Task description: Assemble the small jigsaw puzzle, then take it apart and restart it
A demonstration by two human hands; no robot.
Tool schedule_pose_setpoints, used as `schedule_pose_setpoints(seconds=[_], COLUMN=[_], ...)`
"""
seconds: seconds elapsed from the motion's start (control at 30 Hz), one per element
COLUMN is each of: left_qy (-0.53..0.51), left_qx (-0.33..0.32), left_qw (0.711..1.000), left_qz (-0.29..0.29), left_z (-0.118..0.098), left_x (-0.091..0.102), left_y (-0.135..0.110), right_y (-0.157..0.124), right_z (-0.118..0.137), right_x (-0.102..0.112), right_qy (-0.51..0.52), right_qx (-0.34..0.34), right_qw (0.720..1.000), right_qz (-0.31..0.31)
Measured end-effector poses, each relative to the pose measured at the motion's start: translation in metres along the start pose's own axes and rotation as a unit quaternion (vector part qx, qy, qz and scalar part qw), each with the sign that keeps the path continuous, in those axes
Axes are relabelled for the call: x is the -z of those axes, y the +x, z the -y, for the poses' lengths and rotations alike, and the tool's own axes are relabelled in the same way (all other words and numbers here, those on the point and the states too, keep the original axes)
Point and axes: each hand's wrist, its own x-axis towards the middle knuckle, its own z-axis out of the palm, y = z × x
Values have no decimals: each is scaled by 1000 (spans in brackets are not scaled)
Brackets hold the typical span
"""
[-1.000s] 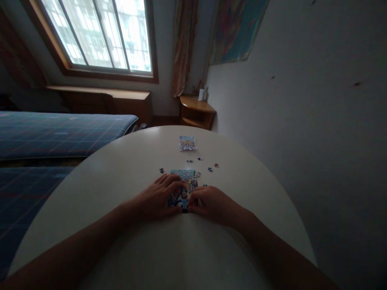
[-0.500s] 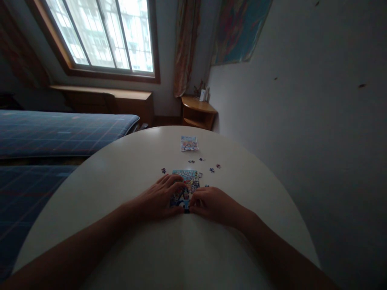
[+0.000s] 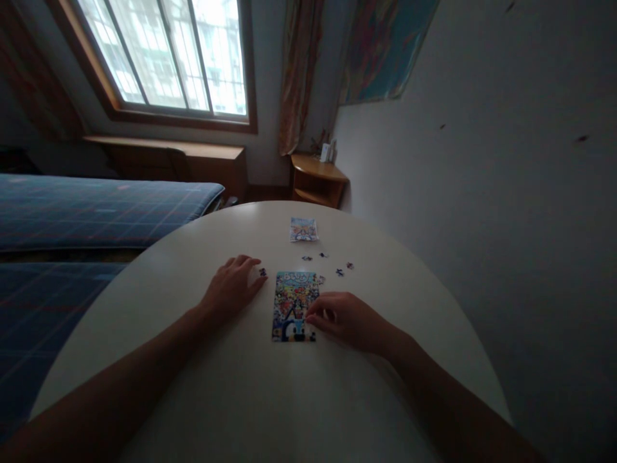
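our left hand (image 3: 232,281) has just come off the puzzle (image 3: 291,297) and over to a loose piece (image 3: 263,272), its thumb and fingers apart around it; whether they touch it we cannot tell. that leaves the puzzle's left side unbraced, we judge, with only our right hand (image 3: 344,315) at its right edge. there our thumb and forefinger tips sit close together, though we cannot tell whether they pinch anything. the puzzle lies flat on the white table (image 3: 390,276), well in from its curved far edge, between its left and right edges. its long axis runs toward that far edge, lettered end pointing there, the big blue figure at the end nearest us.
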Motion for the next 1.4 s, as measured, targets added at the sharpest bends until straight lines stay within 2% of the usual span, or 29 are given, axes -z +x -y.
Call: schedule_pose_setpoints(seconds=[0.13, 0.43, 0.53, 0.63, 0.73, 0.8, 0.9, 0.97, 1.03, 1.1, 1.17, 1.27, 1.33, 1.4], left_qy=[-2, -112, -133, -181, -284, -379, -476, -516, -531, -518, -458, -300, -218, -173], left_qx=[10, 35, 39, 47, 6, -12, 3, 21, 28, 14, -29, -169, -254, -287], left_qw=[1000, 993, 990, 982, 959, 925, 875, 852, 843, 853, 887, 936, 937, 934], left_qz=[17, 24, 26, 5, -14, 15, 81, 88, 79, 62, 51, 70, 97, 121], left_z=[6, 5, 2, -8, -29, -46, -70, -80, -83, -82, -78, -69, -63, -58], left_x=[-3, -5, -3, 0, 6, 10, 15, 17, 18, 19, 19, 17, 14, 11], left_y=[4, 8, 7, 3, -6, -14, -25, -29, -31, -32, -32, -34, -35, -36], right_y=[0, 1, 1, 3, 4, 5, 4, 2, 1, -1, -2, -5, -7, -10], right_z=[-3, -3, -4, -5, -4, -1, 8, 13, 16, 16, 14, 10, 8, 7], right_x=[0, -2, -3, -7, -12, -15, -19, -19, -17, -11, -4, 10, 17, 20], right_qy=[-7, -16, -9, 5, 25, 46, 84, 101, 106, 99, 94, 90, 74, 54], right_qx=[-4, 12, 15, 4, -1, 9, 31, 44, 52, 48, 25, -37, -68, -80], right_qw=[1000, 1000, 1000, 999, 993, 988, 984, 982, 981, 981, 984, 988, 990, 993], right_qz=[-2, -10, -17, -53, -117, -150, -156, -152, -156, -158, -146, -117, -97, -73])
